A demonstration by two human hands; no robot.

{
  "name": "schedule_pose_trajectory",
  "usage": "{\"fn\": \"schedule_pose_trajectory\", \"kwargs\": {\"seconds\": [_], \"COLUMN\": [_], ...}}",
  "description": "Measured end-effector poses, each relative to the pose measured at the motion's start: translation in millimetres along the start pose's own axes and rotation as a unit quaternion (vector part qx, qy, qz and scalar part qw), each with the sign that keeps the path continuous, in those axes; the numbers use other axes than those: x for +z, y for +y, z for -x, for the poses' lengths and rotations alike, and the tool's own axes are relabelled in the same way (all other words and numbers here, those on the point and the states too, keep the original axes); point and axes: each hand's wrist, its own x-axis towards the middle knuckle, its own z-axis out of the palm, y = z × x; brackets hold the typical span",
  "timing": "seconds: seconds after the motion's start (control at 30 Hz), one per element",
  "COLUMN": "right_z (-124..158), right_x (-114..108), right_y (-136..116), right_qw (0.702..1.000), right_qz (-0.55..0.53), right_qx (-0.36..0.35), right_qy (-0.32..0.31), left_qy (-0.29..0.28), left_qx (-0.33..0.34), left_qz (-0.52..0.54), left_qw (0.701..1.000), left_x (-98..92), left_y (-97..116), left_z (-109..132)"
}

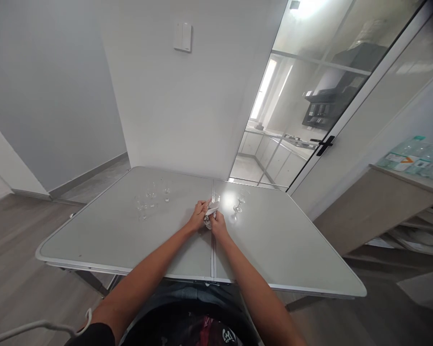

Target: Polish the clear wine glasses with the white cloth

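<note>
Over the table's middle seam, my left hand (199, 214) is closed around a clear drinking glass (215, 197), whose bowl points away from me. A whitish cloth (208, 220) is bunched against the glass between both hands. My right hand (219, 226) grips the cloth from the near right side. Fingers and cloth hide the lower part of the glass. A little to the right stands a clear stemmed glass (238, 207) on the tabletop. Farther left is a group of several clear glasses, among them a small one (167, 193) and a larger one (152, 191).
The pale folding table (288, 250) has a metal rim and a centre seam. Behind it rise a white wall (173, 110) and a glass-paned door (274, 110) with a black handle (325, 145). Water bottles (407, 156) stand on a wooden shelf unit (378, 206) at right.
</note>
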Motion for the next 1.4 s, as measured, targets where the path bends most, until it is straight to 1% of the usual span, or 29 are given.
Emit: {"fn": "schedule_pose_trajectory", "kwargs": {"seconds": [0.07,0.13,0.2,0.27,0.3,0.33,0.37,0.43,0.5,0.57,0.6,0.63,0.7,0.73,0.8,0.83,0.87,0.93,1.0,1.07,1.1,1.13,1.17,1.2,1.27,1.3,1.33,1.37,1.4], "right_z": [0,3,7,8,8,7,6,5,4,6,7,7,8,9,10,10,10,11,11,11,11,12,12,12,12,11,10,10,9], "right_x": [-3,-6,-10,-14,-16,-18,-20,-19,-16,-10,-8,-6,-7,-8,-13,-15,-16,-15,-10,-3,0,3,5,6,4,2,-1,-3,-5], "right_y": [-4,-10,-16,-22,-24,-25,-26,-27,-25,-24,-23,-24,-26,-27,-30,-31,-31,-30,-27,-23,-22,-21,-21,-22,-24,-25,-26,-27,-27], "right_qw": [0.999,0.991,0.964,0.934,0.933,0.941,0.957,0.987,0.985,0.97,0.972,0.98,0.991,0.983,0.947,0.932,0.927,0.952,0.988,0.991,0.988,0.991,0.995,0.995,0.962,0.941,0.931,0.938,0.958], "right_qz": [-0.01,-0.056,-0.134,-0.198,-0.204,-0.186,-0.142,0.004,0.16,0.232,0.224,0.189,0.057,-0.021,-0.144,-0.174,-0.18,-0.117,0.018,0.132,0.151,0.136,0.09,0.023,-0.122,-0.17,-0.187,-0.168,-0.115], "right_qx": [0.011,0.047,0.098,0.132,0.132,0.122,0.102,0.035,-0.04,-0.078,-0.075,-0.058,0.012,0.052,0.109,0.121,0.123,0.104,0.054,-0.002,-0.013,-0.007,0.015,0.048,0.111,0.127,0.131,0.122,0.1], "right_qy": [-0.034,-0.114,-0.21,-0.266,-0.267,-0.254,-0.23,-0.155,-0.057,0.005,0.005,-0.018,-0.117,-0.175,-0.267,-0.295,-0.305,-0.262,-0.147,-0.025,0.004,0.003,-0.03,-0.089,-0.219,-0.264,-0.284,-0.277,-0.243], "left_qy": [-0.018,-0.044,-0.077,-0.097,-0.089,-0.071,-0.044,0.015,0.064,0.081,0.075,0.066,0.037,0.019,-0.014,-0.025,-0.027,-0.004,0.043,0.083,0.09,0.089,0.082,0.073,0.052,0.044,0.038,0.038,0.047], "left_qx": [-0.028,-0.071,-0.101,-0.091,-0.074,-0.055,-0.04,-0.029,-0.033,-0.034,-0.033,-0.033,-0.034,-0.035,-0.031,-0.028,-0.026,-0.03,-0.038,-0.041,-0.043,-0.047,-0.054,-0.063,-0.074,-0.07,-0.061,-0.05,-0.04], "left_qz": [0.103,0.188,0.23,0.239,0.238,0.235,0.229,0.203,0.176,0.177,0.19,0.206,0.224,0.228,0.239,0.246,0.251,0.246,0.218,0.198,0.197,0.2,0.202,0.201,0.195,0.194,0.196,0.2,0.2], "left_qw": [0.994,0.979,0.965,0.962,0.964,0.968,0.971,0.979,0.982,0.98,0.978,0.976,0.973,0.973,0.97,0.969,0.967,0.969,0.974,0.976,0.975,0.975,0.974,0.975,0.977,0.977,0.978,0.978,0.978], "left_x": [-3.7,-8.4,-13.1,-16.2,-16.6,-16.1,-14.8,-10.8,-6.9,-5.7,-6.4,-7.8,-11.7,-13.5,-15.4,-15.4,-14.8,-12.5,-10.2,-9.4,-9.8,-10.7,-11.9,-13.3,-15.7,-16.3,-16.4,-16.0,-15.3], "left_y": [5,11,16,18,18,17,16,11,5,1,1,1,3,4,7,9,9,8,5,3,2,1,2,3,6,7,9,9,10], "left_z": [-1,-1,-1,-1,-2,-2,-3,-4,-6,-7,-8,-8,-7,-6,-4,-3,-2,-2,-4,-6,-7,-7,-8,-7,-6,-6,-6,-6,-6]}}
